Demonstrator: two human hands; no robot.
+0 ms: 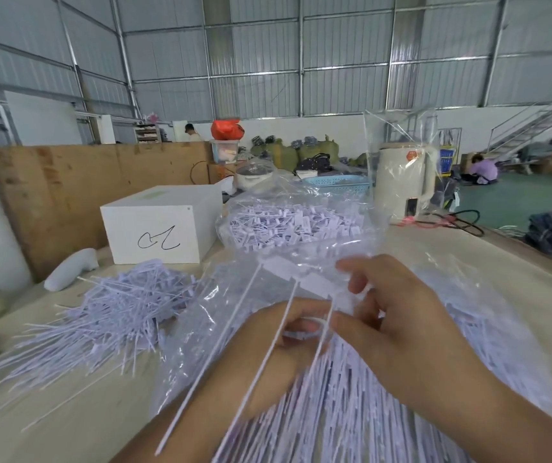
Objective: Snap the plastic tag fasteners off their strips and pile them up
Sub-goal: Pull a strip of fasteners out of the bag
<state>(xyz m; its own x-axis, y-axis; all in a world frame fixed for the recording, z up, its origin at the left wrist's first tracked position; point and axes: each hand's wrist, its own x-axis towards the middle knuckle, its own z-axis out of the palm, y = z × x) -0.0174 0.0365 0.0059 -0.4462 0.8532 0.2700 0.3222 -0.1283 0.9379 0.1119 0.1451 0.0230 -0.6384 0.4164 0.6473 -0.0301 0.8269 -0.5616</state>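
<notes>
Left hand pinches a fastener strip at its head, right hand pinching alongside — the fasteners' long stems run toward the person; the snapped-off pile lies leftward, nearer the left hand.

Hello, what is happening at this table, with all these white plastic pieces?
A person is separating plastic tag fasteners. The left hand and right hand both grip a strip of fasteners above an open clear bag. A loose pile lies on the table to the left, near a white box.
</notes>
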